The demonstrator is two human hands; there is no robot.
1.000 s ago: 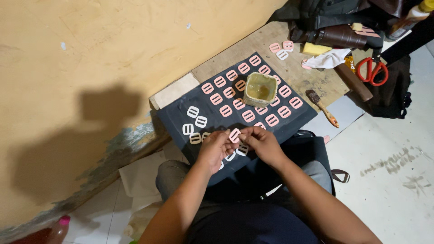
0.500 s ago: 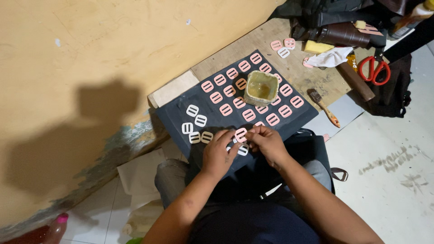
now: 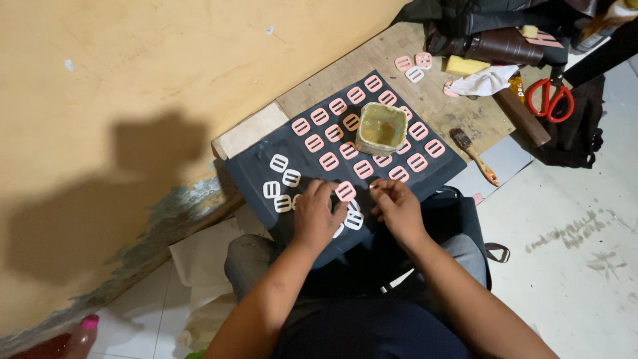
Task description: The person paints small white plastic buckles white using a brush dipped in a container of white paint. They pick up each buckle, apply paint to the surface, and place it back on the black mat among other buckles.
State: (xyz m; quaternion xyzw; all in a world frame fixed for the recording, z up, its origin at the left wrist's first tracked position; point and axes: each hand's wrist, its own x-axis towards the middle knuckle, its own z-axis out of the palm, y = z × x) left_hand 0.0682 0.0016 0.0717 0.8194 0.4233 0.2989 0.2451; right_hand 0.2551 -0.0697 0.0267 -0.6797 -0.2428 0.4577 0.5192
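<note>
Fingers of my left hand (image 3: 318, 214) pinch a pink plastic slide buckle (image 3: 345, 191) at frame centre, over the dark fabric sheet (image 3: 256, 174); my right hand (image 3: 397, 206) looks loosely curled, grip unclear.

Dark sheet (image 3: 266, 174): matt navy, smooth, probably leather or faux leather, hard to tell from here. Pink buckles (image 3: 330, 161): smooth moulded plastic, slight sheen; same finish on white buckles (image 3: 279, 163). One pink buckle (image 3: 345, 191) pinched in left hand (image 3: 317, 216), right hand (image 3: 397, 206) just beside it. Square cup (image 3: 381, 129): cloudy translucent plastic, yellowed, smeared, glossy residue inside. Board (image 3: 372, 63): bare plywood, rough, stained, matt. Brush (image 3: 473, 156): varnished wooden handle, dark bristles. Scissors (image 3: 549, 100): glossy red plastic handles. Rag (image 3: 488, 81): white crumpled cloth. Wall (image 3: 133, 66): matt yellow plaster, uneven, peeling near the base. Floor (image 3: 578, 266): pale tile, smooth, scuffed.
</note>
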